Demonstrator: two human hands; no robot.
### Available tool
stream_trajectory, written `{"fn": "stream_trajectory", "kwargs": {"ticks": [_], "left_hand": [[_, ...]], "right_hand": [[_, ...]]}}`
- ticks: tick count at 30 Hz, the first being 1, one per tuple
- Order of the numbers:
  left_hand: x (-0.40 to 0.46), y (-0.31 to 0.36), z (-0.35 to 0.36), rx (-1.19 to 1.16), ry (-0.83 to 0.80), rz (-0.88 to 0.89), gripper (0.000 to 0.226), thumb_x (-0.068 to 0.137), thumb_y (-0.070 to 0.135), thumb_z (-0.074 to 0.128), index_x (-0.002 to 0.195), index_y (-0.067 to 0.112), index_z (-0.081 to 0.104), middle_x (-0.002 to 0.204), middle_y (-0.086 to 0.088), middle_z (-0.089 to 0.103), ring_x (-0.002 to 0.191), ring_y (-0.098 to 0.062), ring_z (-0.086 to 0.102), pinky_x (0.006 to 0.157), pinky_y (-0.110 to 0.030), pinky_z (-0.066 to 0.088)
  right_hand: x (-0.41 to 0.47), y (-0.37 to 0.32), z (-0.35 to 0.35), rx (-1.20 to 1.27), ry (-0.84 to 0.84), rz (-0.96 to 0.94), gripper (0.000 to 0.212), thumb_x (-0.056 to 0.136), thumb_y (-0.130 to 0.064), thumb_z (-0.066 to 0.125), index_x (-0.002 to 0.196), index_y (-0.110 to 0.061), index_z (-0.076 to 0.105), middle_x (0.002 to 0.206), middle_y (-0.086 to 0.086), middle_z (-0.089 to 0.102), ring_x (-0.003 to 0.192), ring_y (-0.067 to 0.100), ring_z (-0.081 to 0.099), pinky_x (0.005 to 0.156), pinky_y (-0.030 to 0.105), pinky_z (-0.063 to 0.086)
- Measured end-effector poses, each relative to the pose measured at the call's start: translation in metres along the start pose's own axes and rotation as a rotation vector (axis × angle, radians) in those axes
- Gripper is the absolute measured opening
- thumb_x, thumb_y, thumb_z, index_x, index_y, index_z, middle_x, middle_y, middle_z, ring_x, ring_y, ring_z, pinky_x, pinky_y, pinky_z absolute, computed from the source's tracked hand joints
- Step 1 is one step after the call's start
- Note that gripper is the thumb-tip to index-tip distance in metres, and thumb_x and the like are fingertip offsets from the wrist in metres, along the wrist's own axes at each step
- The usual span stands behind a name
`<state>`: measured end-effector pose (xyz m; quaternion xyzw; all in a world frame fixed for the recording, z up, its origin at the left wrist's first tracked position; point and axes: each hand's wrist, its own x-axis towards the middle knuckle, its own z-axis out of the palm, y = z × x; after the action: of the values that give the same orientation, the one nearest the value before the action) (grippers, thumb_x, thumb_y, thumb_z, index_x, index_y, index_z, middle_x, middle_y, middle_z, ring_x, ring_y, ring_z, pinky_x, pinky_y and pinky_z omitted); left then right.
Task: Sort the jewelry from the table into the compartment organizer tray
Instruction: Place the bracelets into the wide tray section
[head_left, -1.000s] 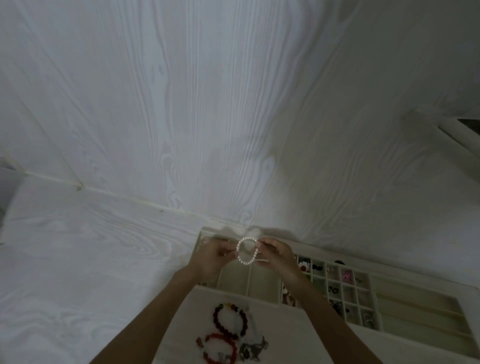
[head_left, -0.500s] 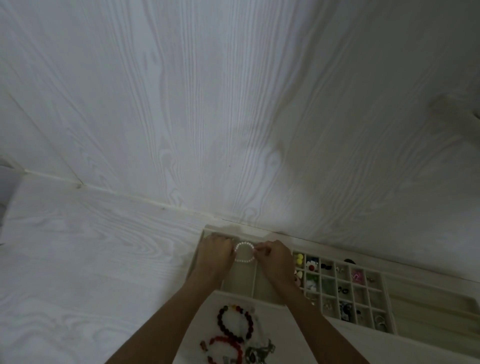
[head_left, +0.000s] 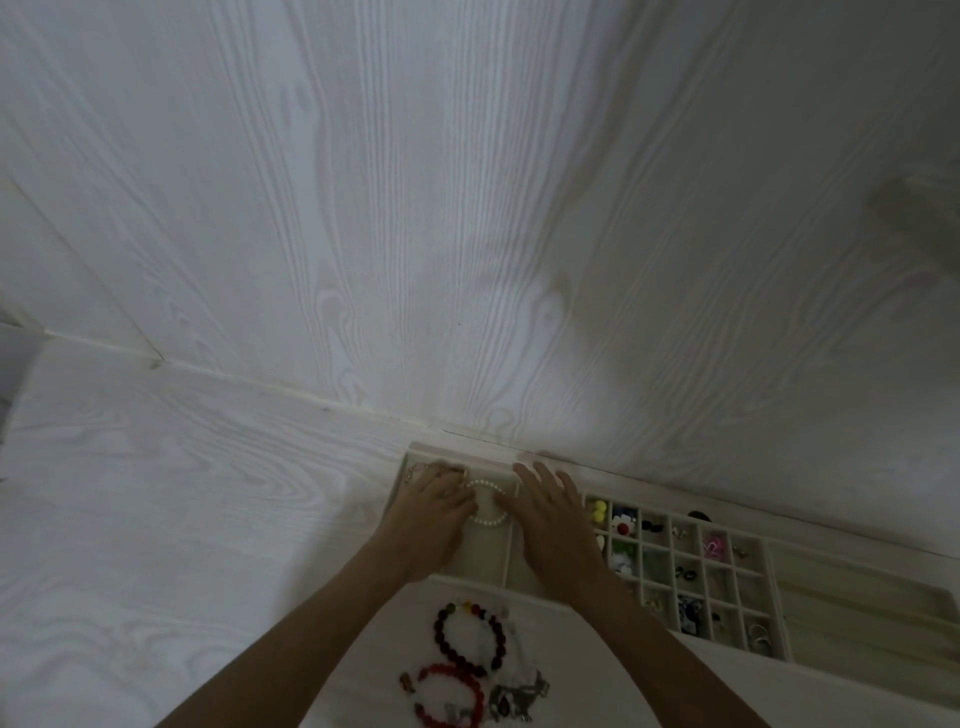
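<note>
White wood-grain table (head_left: 182, 493) holds a compartment tray (head_left: 857, 597). Pearl bracelet (head_left: 485, 501) lies in a left compartment between left hand (head_left: 434, 506) and right hand (head_left: 553, 512), fingers spread flat, gripping nothing.

A white pearl-bead bracelet (head_left: 487, 503) lies flat as a ring in a long left compartment of the beige compartment organizer tray (head_left: 852, 605). On the white table (head_left: 156, 509) nearer the person lie a dark-red bead bracelet (head_left: 469, 640), a bright-red bead bracelet (head_left: 451, 696) and what seems a silvery charm piece (head_left: 517, 696).

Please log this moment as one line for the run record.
white pearl bead bracelet: lying in beige tray compartment | left hand: touching | right hand: open
</note>
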<state>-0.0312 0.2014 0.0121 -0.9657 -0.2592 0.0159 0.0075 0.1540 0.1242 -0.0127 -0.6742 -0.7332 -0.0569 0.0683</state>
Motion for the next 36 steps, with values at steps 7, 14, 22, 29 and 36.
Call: {"fn": "stream_trajectory", "kwargs": {"ticks": [7,14,22,29,36], "left_hand": [[0.001,-0.001,-0.002,-0.048,-0.003,0.017,0.031,0.067,0.029,0.05,0.086,0.022,0.074,0.101,0.004,0.072,0.105,-0.019,0.064,0.104,-0.035,0.028],[-0.013,0.0,0.004,-0.058,0.127,0.059,0.039,0.065,0.025,0.044,0.089,0.022,0.074,0.093,0.005,0.07,0.093,-0.022,0.064,0.104,-0.039,0.029],[-0.021,0.004,-0.001,-0.163,0.179,-0.023,0.042,0.065,0.017,0.055,0.103,0.02,0.071,0.113,-0.001,0.067,0.11,-0.023,0.059,0.101,-0.04,0.043],[-0.071,0.041,-0.017,-0.622,0.17,-0.431,0.022,0.091,0.025,0.055,0.109,0.025,0.069,0.112,0.008,0.066,0.104,-0.014,0.059,0.083,-0.025,0.045],[-0.094,0.074,-0.005,-0.824,-0.177,-0.606,0.025,0.094,0.034,0.053,0.115,0.03,0.065,0.114,0.01,0.066,0.099,-0.008,0.061,0.084,-0.023,0.048]], "right_hand": [[0.004,-0.003,-0.004,0.024,0.063,-0.021,0.057,0.048,0.004,0.072,0.101,-0.017,0.071,0.115,0.014,0.066,0.107,0.034,0.063,0.098,0.047,0.044],[-0.016,-0.009,-0.002,0.155,0.209,-0.123,0.051,0.095,-0.004,0.017,0.116,-0.013,0.063,0.118,0.014,0.061,0.108,0.031,0.054,0.091,0.045,0.042],[-0.021,-0.009,-0.026,0.144,0.151,-0.093,0.056,0.065,0.007,0.055,0.115,-0.017,0.062,0.118,0.012,0.061,0.112,0.03,0.051,0.1,0.041,0.031],[-0.086,-0.012,-0.063,0.298,0.092,0.063,0.036,0.083,-0.005,0.059,0.115,-0.02,0.063,0.116,0.0,0.06,0.112,0.015,0.048,0.096,0.025,0.036],[-0.152,-0.023,-0.034,0.482,-0.178,0.2,0.043,0.093,-0.015,0.039,0.134,-0.015,0.05,0.132,0.008,0.055,0.12,0.024,0.051,0.101,0.028,0.038]]}}
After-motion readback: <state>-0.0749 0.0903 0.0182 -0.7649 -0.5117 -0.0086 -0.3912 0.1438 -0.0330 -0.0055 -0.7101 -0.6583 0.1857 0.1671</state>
